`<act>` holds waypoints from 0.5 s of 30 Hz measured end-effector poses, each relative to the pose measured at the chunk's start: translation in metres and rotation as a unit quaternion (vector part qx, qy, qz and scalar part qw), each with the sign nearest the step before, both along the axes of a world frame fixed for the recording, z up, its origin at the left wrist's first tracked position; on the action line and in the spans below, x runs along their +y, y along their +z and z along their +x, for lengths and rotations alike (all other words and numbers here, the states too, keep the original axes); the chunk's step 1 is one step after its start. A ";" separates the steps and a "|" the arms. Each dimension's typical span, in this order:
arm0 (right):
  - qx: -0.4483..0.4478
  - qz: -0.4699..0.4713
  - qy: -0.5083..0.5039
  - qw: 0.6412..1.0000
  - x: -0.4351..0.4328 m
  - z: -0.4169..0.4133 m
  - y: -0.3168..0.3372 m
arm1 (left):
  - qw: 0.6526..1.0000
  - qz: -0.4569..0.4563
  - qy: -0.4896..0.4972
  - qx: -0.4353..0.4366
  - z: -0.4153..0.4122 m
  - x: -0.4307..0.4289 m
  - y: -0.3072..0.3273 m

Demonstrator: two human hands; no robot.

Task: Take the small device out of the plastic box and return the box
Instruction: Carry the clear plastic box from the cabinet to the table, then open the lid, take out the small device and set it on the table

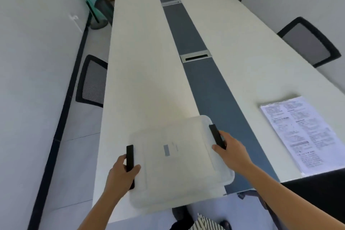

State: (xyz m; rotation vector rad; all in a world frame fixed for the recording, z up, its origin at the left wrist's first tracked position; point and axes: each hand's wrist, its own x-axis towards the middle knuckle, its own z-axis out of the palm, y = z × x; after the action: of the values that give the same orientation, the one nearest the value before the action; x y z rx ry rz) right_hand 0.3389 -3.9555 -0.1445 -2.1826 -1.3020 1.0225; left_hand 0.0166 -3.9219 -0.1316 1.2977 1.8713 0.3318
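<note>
- Plastic box [179, 162], translucent with its lid on, sits at the near end of the long table [141, 65], its near edge jutting past the table's end towards the person.
- Seen from the box's middle, its long axis runs roughly from 8 o'clock to 2 o'clock, with a black latch at each end: the left latch [130, 157] at about 9 o'clock, the right latch [216, 135] at about 2 o'clock.
- Left hand [121, 172] is curled around the left latch; right hand [230, 148] grips the right latch. The hands are well apart, one clamped at each end of the box.
- Neither hand is nearer than the other: both already touch the box.
- Small device cannot be made out through the cloudy lid; only a grey label [166, 150] shows near the centre.
- My judgement: the next move turns on swinging both latches outward, away from the lid, so that it can lift.
- Printed sheets [302, 134] lie well apart at 3 o'clock, clear of the work.
</note>
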 end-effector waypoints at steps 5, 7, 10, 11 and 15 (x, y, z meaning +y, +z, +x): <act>0.004 -0.009 -0.027 1.000 0.032 -0.017 -0.012 | 1.000 -0.003 -0.001 -0.014 -0.009 0.035 -0.016; 0.006 -0.013 -0.036 0.999 0.038 -0.021 -0.018 | 1.000 -0.002 -0.010 -0.012 -0.013 0.045 -0.022; 0.007 -0.015 -0.043 0.999 0.042 -0.024 -0.026 | 0.999 -0.013 -0.025 -0.017 -0.023 0.055 -0.027; 0.011 -0.018 -0.043 0.999 0.042 -0.025 -0.028 | 0.999 -0.023 -0.033 -0.025 -0.027 0.058 -0.029; 0.036 -0.027 -0.036 0.998 0.038 -0.024 -0.030 | 0.994 -0.056 -0.060 -0.067 -0.041 0.065 -0.029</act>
State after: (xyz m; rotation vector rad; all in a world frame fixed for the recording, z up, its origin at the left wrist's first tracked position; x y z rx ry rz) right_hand 0.3153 -3.9174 -0.1742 -2.1950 -1.1691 1.1097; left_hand -0.0246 -3.8573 -0.1604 1.2734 1.6694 0.2417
